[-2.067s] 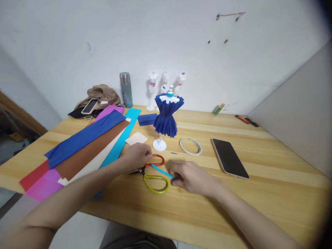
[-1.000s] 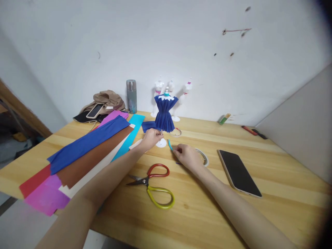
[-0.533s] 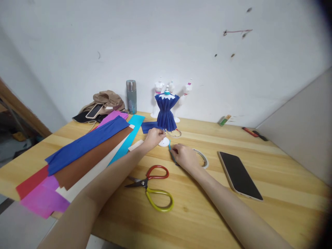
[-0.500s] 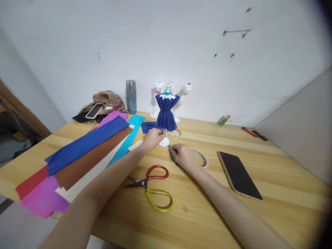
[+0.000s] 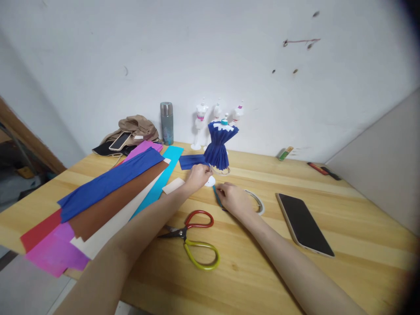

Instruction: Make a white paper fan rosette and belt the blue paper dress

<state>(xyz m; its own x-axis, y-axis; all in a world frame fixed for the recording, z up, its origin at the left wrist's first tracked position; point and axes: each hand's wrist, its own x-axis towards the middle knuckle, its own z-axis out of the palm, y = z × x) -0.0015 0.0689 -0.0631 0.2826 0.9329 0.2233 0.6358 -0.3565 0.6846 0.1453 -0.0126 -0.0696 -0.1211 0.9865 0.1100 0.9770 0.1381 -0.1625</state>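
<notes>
A small white dress-form mannequin in a pleated dark blue crepe-paper dress (image 5: 218, 146) leans to the right. Its round white base (image 5: 210, 181) shows beneath the hem, and a teal band (image 5: 224, 122) circles its neck. My left hand (image 5: 197, 176) is closed, fingertips pinched at the mannequin's stand just above the base. My right hand (image 5: 234, 197) rests low over the table, its fingers closed on a narrow teal-blue strip (image 5: 216, 195); the rest of the strip is hidden by the hand. Scissors (image 5: 182, 232) with one red and one yellow handle lie spread below both hands.
Coloured paper sheets (image 5: 111, 183) are fanned at the left, near a flask (image 5: 167, 124) and brown cloth (image 5: 139, 127). A roll of tape (image 5: 257, 202) sits beside my right hand, and a phone (image 5: 305, 224) lies further right. White mannequins (image 5: 199, 124) stand against the wall.
The blue-dressed mannequin has tipped from upright toward the right. My left hand has shifted slightly right with the base. My right hand has hardly moved.
</notes>
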